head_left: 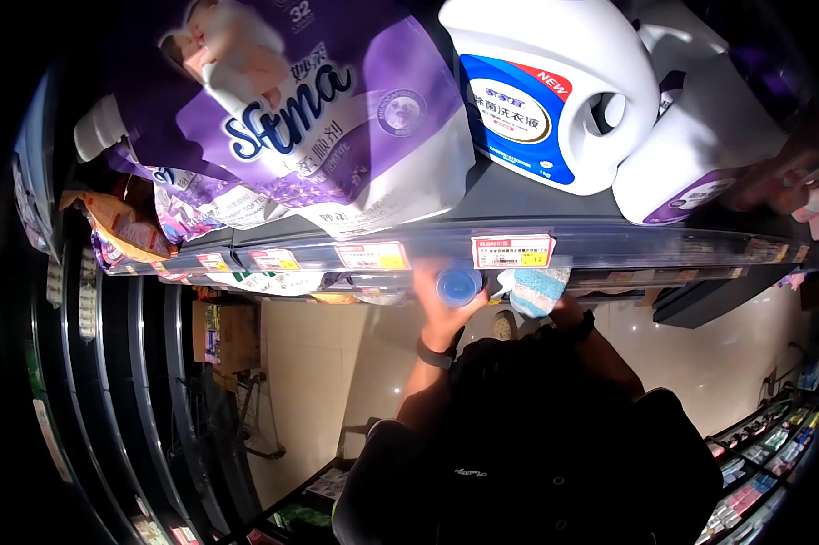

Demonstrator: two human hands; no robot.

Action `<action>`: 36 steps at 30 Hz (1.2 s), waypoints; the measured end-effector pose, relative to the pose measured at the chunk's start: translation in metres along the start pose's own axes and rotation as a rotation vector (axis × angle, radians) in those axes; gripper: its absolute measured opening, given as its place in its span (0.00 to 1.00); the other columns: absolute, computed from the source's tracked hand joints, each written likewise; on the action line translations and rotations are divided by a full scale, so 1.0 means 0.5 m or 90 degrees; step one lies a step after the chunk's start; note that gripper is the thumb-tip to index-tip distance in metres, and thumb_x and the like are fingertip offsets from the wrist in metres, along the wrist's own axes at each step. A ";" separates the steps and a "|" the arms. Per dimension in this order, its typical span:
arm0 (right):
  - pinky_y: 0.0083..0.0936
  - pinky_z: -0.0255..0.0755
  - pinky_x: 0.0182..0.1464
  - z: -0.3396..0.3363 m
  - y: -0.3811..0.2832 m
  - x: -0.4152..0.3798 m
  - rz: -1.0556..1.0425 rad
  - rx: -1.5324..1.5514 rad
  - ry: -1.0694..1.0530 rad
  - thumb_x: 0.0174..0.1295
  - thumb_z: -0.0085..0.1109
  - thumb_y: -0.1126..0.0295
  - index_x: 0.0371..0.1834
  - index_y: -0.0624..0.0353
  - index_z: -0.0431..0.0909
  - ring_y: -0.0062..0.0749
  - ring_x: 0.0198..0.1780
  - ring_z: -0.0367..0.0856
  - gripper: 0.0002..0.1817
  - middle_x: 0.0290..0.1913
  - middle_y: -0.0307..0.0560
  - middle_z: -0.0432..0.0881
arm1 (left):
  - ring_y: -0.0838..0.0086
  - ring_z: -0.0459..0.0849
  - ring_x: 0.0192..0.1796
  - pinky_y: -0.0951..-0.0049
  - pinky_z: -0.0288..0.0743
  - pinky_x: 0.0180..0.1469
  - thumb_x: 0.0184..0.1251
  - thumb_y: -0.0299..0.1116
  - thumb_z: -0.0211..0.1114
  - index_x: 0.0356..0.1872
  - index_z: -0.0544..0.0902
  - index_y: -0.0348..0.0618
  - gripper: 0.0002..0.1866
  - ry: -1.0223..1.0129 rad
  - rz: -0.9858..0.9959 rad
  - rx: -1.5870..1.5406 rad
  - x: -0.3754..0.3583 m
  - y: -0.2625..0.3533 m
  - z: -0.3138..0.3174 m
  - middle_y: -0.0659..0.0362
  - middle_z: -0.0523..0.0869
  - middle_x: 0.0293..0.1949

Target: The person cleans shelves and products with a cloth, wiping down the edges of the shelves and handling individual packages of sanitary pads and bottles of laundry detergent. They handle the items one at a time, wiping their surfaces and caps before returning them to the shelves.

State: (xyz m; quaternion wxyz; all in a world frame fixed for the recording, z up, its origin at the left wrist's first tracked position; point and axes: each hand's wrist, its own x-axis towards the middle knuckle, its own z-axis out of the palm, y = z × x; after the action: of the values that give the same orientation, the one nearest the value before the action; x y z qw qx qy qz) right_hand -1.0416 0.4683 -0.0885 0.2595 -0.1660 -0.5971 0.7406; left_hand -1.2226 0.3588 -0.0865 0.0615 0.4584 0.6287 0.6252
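- Your dark top (536, 436) filled the near part of the view, with both arms reaching away from it toward the front edge of a shelf (627, 243).
- Your left hand (432, 304), a dark watch (435, 354) on its wrist, was closed around a small bottle (458, 285) with a blue cap, held just under the shelf edge and below the yellow price tags (373, 256).
- Your right hand (564, 313) gripped a blue-and-white cloth (536, 289), bunched against the underside of the shelf edge, just right of the bottle and below a red-and-white price tag (513, 251).
- The two hands were close together but apart, each clamped on its own thing.
- On the shelf beyond them, a purple refill pack (337, 118) lay to the left, a white detergent jug (546, 82) with a blue label sat at centre, and a second white jug (700, 145) stood to the right.
- The step in hand looked like wiping along the shelf front, with the bottle kept ready beside the cloth.
- A next move would call for you to keep the cloth flat to the edge and steer it clear of the price tags, so none got pulled loose.
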 end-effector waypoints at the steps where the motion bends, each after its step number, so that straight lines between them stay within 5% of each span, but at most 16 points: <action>1: 0.36 0.69 0.61 0.010 -0.009 0.001 -0.031 -0.036 -0.001 0.61 0.63 0.61 0.64 0.55 0.73 0.44 0.62 0.74 0.27 0.64 0.51 0.75 | 0.63 0.79 0.44 0.63 0.72 0.48 0.35 0.36 0.81 0.44 0.75 0.41 0.32 -0.017 0.027 0.014 0.007 0.002 -0.002 0.54 0.79 0.41; 3: 0.36 0.68 0.61 0.035 -0.030 0.001 -0.103 -0.112 -0.005 0.61 0.63 0.61 0.64 0.56 0.73 0.44 0.63 0.74 0.27 0.64 0.51 0.74 | 0.73 0.78 0.44 0.70 0.73 0.48 0.39 0.31 0.80 0.50 0.69 0.39 0.35 -0.055 0.075 0.045 0.017 0.014 -0.007 0.58 0.78 0.43; 6: 0.36 0.68 0.61 0.071 -0.071 0.008 -0.228 -0.258 -0.024 0.61 0.63 0.61 0.64 0.56 0.73 0.44 0.63 0.74 0.27 0.64 0.51 0.74 | 0.72 0.79 0.45 0.70 0.73 0.49 0.40 0.32 0.81 0.49 0.71 0.38 0.34 -0.019 0.131 0.102 0.042 0.059 0.010 0.57 0.79 0.44; 7: 0.36 0.68 0.62 0.081 -0.082 0.013 -0.270 -0.307 -0.038 0.61 0.63 0.61 0.64 0.56 0.73 0.44 0.63 0.74 0.27 0.64 0.51 0.74 | 0.55 0.79 0.51 0.57 0.71 0.54 0.43 0.40 0.81 0.49 0.77 0.40 0.32 0.037 0.100 0.031 0.040 0.052 0.031 0.51 0.81 0.47; 9: 0.36 0.68 0.62 0.097 -0.101 0.025 -0.331 -0.399 -0.065 0.61 0.63 0.61 0.64 0.56 0.73 0.44 0.63 0.73 0.27 0.64 0.50 0.74 | 0.62 0.79 0.53 0.63 0.72 0.55 0.62 0.42 0.67 0.56 0.72 0.37 0.27 -0.046 -0.001 0.004 0.038 0.031 0.020 0.52 0.79 0.52; 12: 0.35 0.68 0.63 0.124 -0.122 0.032 -0.360 -0.583 -0.092 0.64 0.59 0.63 0.65 0.56 0.71 0.40 0.64 0.73 0.26 0.66 0.48 0.72 | 0.61 0.80 0.51 0.62 0.73 0.53 0.61 0.41 0.67 0.54 0.74 0.37 0.24 -0.045 -0.073 0.008 0.023 0.020 0.020 0.51 0.80 0.50; 16: 0.38 0.69 0.57 0.133 -0.129 0.073 -0.521 -0.762 -0.111 0.46 0.69 0.69 0.58 0.51 0.75 0.43 0.56 0.77 0.31 0.68 0.44 0.68 | 0.60 0.81 0.48 0.61 0.73 0.49 0.59 0.39 0.67 0.51 0.76 0.38 0.21 -0.030 -0.100 0.023 0.018 0.019 0.023 0.51 0.81 0.46; 18: 0.37 0.73 0.54 0.129 -0.108 0.083 -0.573 -0.629 0.005 0.42 0.70 0.71 0.61 0.51 0.74 0.43 0.52 0.79 0.36 0.60 0.43 0.77 | 0.60 0.81 0.47 0.61 0.73 0.48 0.59 0.38 0.67 0.49 0.77 0.38 0.20 -0.030 -0.123 0.027 0.023 0.013 0.025 0.50 0.82 0.45; 22: 0.41 0.73 0.59 0.087 -0.103 0.058 -0.467 -0.679 0.045 0.57 0.66 0.68 0.61 0.59 0.74 0.51 0.58 0.78 0.27 0.60 0.56 0.77 | 0.58 0.82 0.44 0.60 0.74 0.44 0.57 0.36 0.67 0.46 0.80 0.39 0.17 -0.035 -0.157 0.037 0.038 -0.005 0.027 0.49 0.83 0.41; 25: 0.48 0.65 0.65 0.009 0.013 0.041 -0.441 -0.815 0.141 0.61 0.61 0.68 0.61 0.61 0.74 0.59 0.62 0.71 0.24 0.61 0.58 0.72 | 0.56 0.81 0.48 0.59 0.73 0.50 0.48 0.36 0.75 0.50 0.78 0.39 0.27 -0.048 -0.043 0.046 0.037 -0.002 0.023 0.49 0.82 0.46; 30: 0.47 0.63 0.65 -0.131 0.284 0.022 -0.031 -0.668 0.241 0.67 0.49 0.75 0.58 0.63 0.75 0.59 0.61 0.70 0.17 0.61 0.61 0.71 | 0.56 0.81 0.49 0.59 0.73 0.52 0.39 0.37 0.80 0.50 0.78 0.39 0.32 -0.092 -0.022 0.032 0.052 0.027 0.022 0.50 0.82 0.47; 34: 0.46 0.66 0.61 -0.146 0.310 0.040 -0.041 -0.311 0.277 0.67 0.48 0.74 0.57 0.61 0.75 0.58 0.58 0.72 0.16 0.58 0.62 0.74 | 0.59 0.83 0.43 0.61 0.75 0.47 0.41 0.35 0.78 0.46 0.80 0.38 0.28 -0.081 0.004 0.043 0.063 0.036 0.028 0.52 0.84 0.40; 36: 0.46 0.67 0.59 -0.117 0.246 0.032 -0.113 -0.420 0.237 0.68 0.48 0.73 0.58 0.60 0.76 0.58 0.56 0.73 0.16 0.56 0.61 0.75 | 0.59 0.83 0.41 0.62 0.75 0.46 0.41 0.35 0.78 0.45 0.80 0.38 0.27 -0.091 -0.030 -0.004 0.061 0.023 0.027 0.52 0.85 0.39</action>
State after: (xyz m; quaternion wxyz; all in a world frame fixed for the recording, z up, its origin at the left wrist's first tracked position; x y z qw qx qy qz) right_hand -1.0449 0.5058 -0.2202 0.3592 -0.3200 -0.7578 0.4408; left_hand -1.2255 0.3865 -0.0645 0.1225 0.4868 0.6314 0.5910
